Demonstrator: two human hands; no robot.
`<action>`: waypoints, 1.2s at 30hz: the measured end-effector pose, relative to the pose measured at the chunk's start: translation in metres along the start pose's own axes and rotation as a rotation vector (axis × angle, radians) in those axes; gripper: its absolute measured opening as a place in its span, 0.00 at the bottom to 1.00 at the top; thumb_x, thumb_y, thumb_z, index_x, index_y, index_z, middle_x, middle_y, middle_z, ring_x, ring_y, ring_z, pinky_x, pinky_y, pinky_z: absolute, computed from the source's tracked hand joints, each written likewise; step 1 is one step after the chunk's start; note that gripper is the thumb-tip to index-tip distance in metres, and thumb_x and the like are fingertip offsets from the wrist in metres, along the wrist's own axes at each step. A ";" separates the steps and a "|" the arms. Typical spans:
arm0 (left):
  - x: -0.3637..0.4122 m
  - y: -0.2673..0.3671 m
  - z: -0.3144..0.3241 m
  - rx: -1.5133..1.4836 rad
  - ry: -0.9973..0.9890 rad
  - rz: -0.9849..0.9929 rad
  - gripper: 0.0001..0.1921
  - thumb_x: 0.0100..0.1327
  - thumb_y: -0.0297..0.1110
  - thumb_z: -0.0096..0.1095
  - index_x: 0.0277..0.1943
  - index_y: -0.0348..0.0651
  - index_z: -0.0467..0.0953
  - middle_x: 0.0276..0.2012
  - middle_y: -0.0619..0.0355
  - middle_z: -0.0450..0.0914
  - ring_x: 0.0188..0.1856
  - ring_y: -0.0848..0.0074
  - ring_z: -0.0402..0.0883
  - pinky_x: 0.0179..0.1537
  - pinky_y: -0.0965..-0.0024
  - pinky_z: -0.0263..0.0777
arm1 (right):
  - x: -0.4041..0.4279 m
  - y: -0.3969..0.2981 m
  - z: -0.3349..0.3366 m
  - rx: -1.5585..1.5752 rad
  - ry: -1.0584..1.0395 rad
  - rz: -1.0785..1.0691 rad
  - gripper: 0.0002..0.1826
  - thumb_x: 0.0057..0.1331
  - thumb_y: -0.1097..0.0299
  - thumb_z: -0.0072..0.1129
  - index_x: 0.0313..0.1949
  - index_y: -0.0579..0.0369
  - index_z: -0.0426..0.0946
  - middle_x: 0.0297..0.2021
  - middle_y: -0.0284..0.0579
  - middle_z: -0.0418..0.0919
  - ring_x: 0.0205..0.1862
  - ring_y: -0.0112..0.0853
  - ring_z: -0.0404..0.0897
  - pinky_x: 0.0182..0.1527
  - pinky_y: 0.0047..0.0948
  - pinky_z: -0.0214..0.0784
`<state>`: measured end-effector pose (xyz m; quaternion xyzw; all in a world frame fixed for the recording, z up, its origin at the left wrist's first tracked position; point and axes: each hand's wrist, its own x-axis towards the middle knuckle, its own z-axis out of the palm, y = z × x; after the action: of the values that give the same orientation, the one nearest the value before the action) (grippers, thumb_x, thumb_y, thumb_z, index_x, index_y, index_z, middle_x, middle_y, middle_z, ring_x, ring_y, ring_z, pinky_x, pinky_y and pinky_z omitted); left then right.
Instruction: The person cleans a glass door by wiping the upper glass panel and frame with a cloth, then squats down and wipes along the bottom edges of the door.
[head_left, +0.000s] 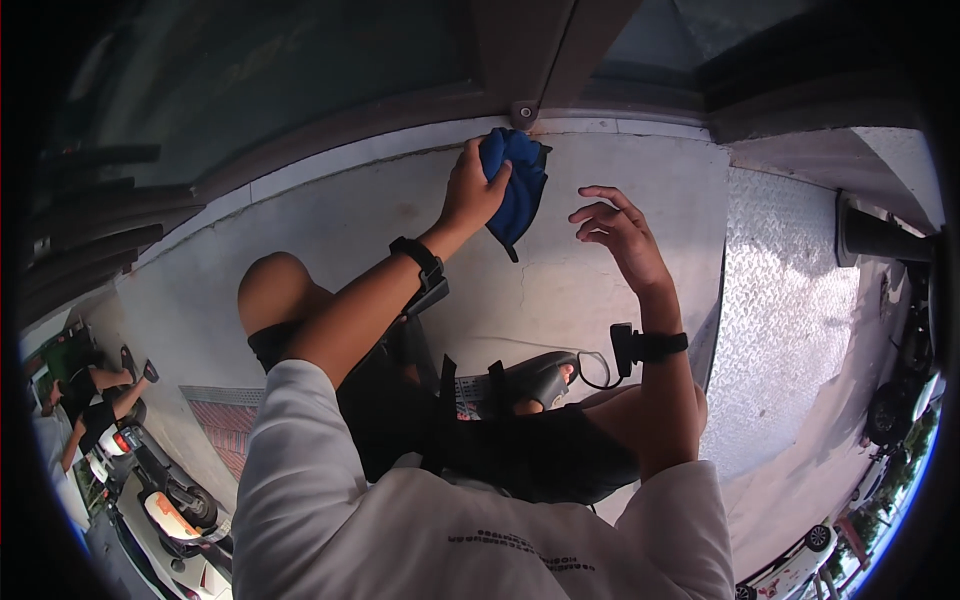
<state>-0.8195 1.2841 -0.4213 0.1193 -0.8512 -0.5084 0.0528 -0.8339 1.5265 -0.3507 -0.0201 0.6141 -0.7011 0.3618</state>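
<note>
My left hand (480, 187) is closed around a bunched blue cloth (517, 199) with dark edging. One corner of the cloth hangs down over the pale floor, while its upper part is close to the bottom of a brown-framed glass door (495, 67). A round metal pivot fitting (525, 112) sits just above the cloth at the door's lower corner; contact between them cannot be told. To the right of the cloth, my right hand (615, 225) is raised with its fingers bent and apart, holding nothing. Both wrists wear black straps with small devices.
A light stone sill (585, 125) runs along the door. Textured metal plate (780, 315) covers floor at right, near a dark cone-like object (885, 232). A cable (592, 371) loops by my right forearm. At far left are a seated person (97, 397) and a scooter (172, 495).
</note>
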 end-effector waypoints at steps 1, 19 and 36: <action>0.007 -0.014 0.000 0.044 0.100 0.106 0.22 0.64 0.37 0.61 0.55 0.34 0.66 0.48 0.38 0.77 0.53 0.46 0.76 0.54 0.56 0.70 | 0.001 0.000 0.000 0.016 -0.004 -0.016 0.20 0.67 0.67 0.42 0.57 0.54 0.71 0.40 0.46 0.81 0.39 0.28 0.78 0.50 0.29 0.69; 0.066 -0.100 -0.100 -0.700 1.153 -0.520 0.23 0.73 0.40 0.44 0.63 0.40 0.49 0.61 0.41 0.66 0.57 0.55 0.75 0.61 0.55 0.72 | -0.013 0.003 -0.011 0.011 0.121 0.067 0.15 0.65 0.67 0.45 0.48 0.54 0.75 0.33 0.37 0.78 0.32 0.21 0.73 0.42 0.23 0.68; 0.085 -0.047 0.017 -1.444 0.434 -0.634 0.21 0.74 0.43 0.36 0.53 0.41 0.76 0.52 0.51 0.80 0.53 0.61 0.79 0.62 0.61 0.68 | 0.000 -0.025 -0.015 -0.005 0.145 0.002 0.15 0.66 0.71 0.41 0.47 0.54 0.76 0.32 0.38 0.79 0.31 0.23 0.71 0.41 0.23 0.68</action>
<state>-0.8978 1.2555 -0.4731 0.3869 -0.2105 -0.8877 0.1341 -0.8532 1.5386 -0.3328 0.0304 0.6405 -0.6987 0.3171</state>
